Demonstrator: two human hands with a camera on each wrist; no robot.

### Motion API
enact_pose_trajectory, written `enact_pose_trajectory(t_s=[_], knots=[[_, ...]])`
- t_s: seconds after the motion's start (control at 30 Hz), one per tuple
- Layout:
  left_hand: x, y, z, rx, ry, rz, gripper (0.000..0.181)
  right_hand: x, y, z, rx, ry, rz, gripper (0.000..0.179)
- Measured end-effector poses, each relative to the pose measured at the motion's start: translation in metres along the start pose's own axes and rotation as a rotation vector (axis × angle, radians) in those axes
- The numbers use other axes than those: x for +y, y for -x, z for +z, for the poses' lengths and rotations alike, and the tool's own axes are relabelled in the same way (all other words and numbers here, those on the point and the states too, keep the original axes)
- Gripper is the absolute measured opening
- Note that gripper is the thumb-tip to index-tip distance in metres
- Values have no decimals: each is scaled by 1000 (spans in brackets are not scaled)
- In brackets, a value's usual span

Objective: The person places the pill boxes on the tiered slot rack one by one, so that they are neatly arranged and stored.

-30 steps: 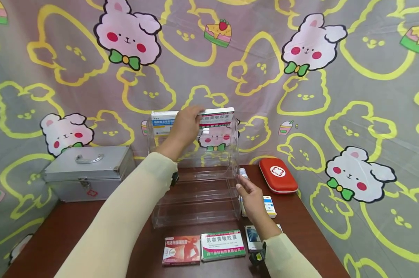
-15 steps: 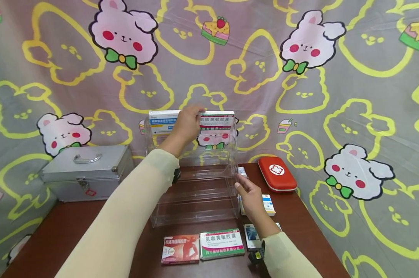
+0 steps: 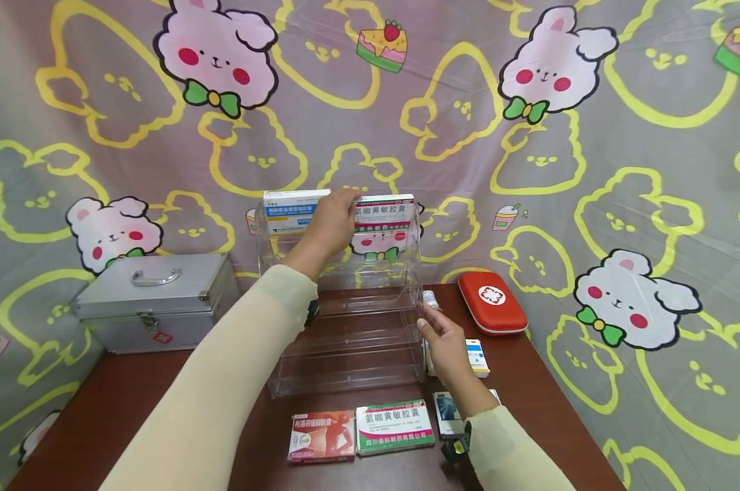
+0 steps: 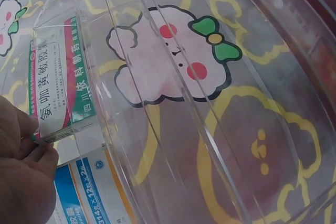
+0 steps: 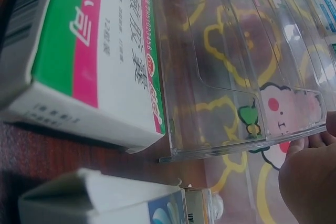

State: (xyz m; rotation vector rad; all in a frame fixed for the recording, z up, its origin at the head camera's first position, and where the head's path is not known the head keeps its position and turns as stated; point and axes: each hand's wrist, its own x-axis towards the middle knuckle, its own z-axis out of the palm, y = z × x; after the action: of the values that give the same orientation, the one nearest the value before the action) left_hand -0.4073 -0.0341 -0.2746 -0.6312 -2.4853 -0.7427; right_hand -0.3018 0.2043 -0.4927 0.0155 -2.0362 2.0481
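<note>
A clear plastic tiered display rack stands upright on the table. My left hand reaches up to its top tier and pinches the near end of a white, green and pink medicine box. Thumb and fingers meet at that medicine box's corner in the left wrist view. Beside it on the same tier stands a blue and white medicine box, partly hidden by the left hand. My right hand grips the right side edge of the rack, which also shows in the right wrist view.
In front of the rack lie a red medicine box, a green and white medicine box and a small box. To the right are a blue-white box, a white bottle and a red case. A silver case stands left.
The white, green and pink medicine box has gone from slightly tilted to level on the top tier, with my left hand still on it. My right hand keeps its hold on the rack.
</note>
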Motion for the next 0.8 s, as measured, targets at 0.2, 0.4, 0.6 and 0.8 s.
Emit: enact_pose_trajectory(t_s=[0.2,0.4,0.6,0.8], knots=[[0,12,-7,-26,10,9,45,-1,1,0,8,15,11,45],[-8,68,-18,64,175,15,38,0,6,2,10,34,15,45],[-37,165,-17,-65,428,-82,30,0,9,2,-2,29,4,46],[-70,252,5,-336,514,-118,33,-1,7,1,-1,41,-7,45]])
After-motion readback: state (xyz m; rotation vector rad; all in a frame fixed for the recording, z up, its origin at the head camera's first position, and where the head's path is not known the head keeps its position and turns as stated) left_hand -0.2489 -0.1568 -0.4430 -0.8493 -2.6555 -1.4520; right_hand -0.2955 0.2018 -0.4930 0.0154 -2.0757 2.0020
